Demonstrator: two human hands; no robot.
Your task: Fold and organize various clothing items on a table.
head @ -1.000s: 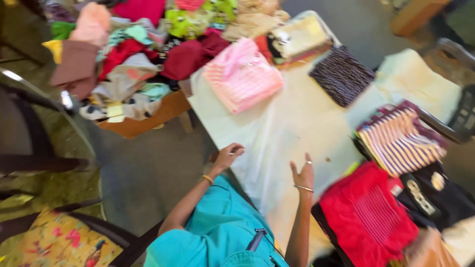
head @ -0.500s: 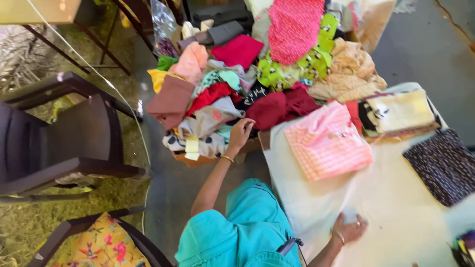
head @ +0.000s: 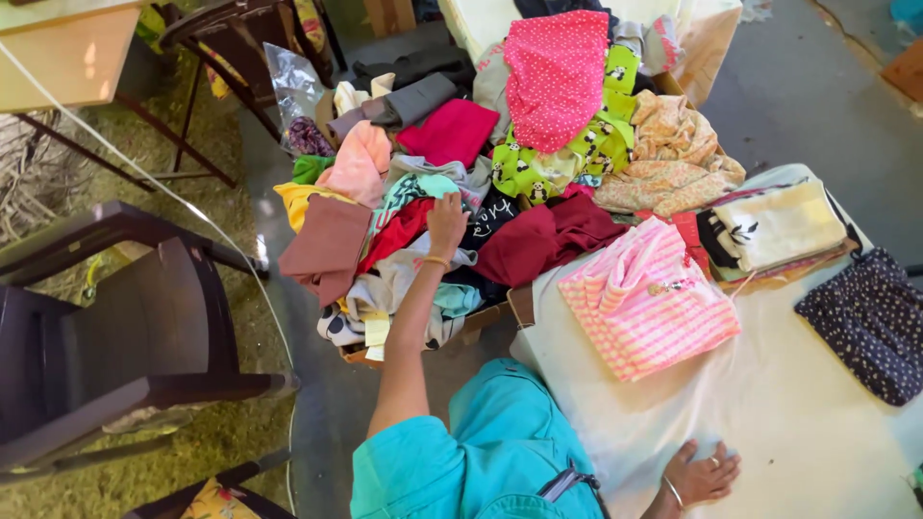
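At eleven o'clock from the person's teal-clad body, in the head view, the left hand reaches out over a pile of clothes heaped in a low box. Its fingers curl down into the heap, closing on cloth among a dark printed garment and a pale teal one; which piece they grip cannot be told. A thin bangle circles that wrist. At nine o'clock of the hand a brown cloth hangs off the pile; at one o'clock sit a red dotted garment and a green printed one. At five o'clock from the pile, the right hand lies flat on the white-covered table, fingers spread, holding nothing. At twelve o'clock of it rests a folded pink striped garment. A dark chair stands at nine o'clock.
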